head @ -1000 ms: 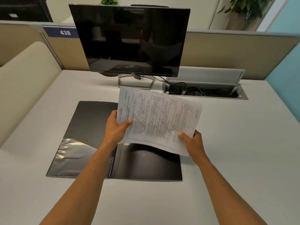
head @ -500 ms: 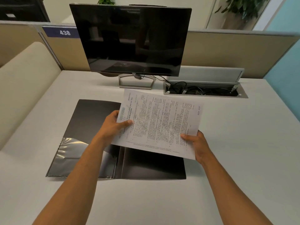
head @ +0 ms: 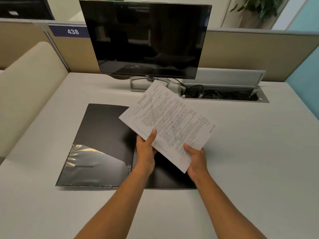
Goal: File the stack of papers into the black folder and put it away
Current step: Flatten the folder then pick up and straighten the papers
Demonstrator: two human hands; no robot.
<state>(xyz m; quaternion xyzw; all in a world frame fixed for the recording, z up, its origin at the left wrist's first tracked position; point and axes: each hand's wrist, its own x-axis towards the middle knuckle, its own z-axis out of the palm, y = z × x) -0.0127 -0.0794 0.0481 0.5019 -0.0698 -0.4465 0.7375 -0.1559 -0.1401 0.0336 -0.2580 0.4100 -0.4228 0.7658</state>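
The stack of papers (head: 170,125) is held in the air above the middle of the worktop (head: 250,152), turned at a slant so one corner points toward the far edge and another toward the near edge. The top sheet is covered in printed text, too small to read. The left hand (head: 146,149) grips the stack's lower-left edge, thumb pressed on the printed face and fingers underneath. The right hand (head: 196,157) clamps the corner nearest the person in the same way, thumb on top and fingers hidden below the sheets.

Beneath the papers the black folder (head: 105,128) lies open and flat on the worktop, its spine running from far to near roughly under the left hand. The left half shows fully, with a shiny clear pocket (head: 93,166) across its near portion. The right half is mostly hidden by the papers and hands; only its near strip shows.

Toward the far edge of the worktop a dark Dell monitor (head: 146,40) stands on a silver stand (head: 136,85). Just to its right an open cable tray (head: 222,95) is sunk into the worktop, with black cables inside and its grey lid raised behind it. A beige partition runs along the far edge, carrying a blue number plate (head: 70,31) reading 438.
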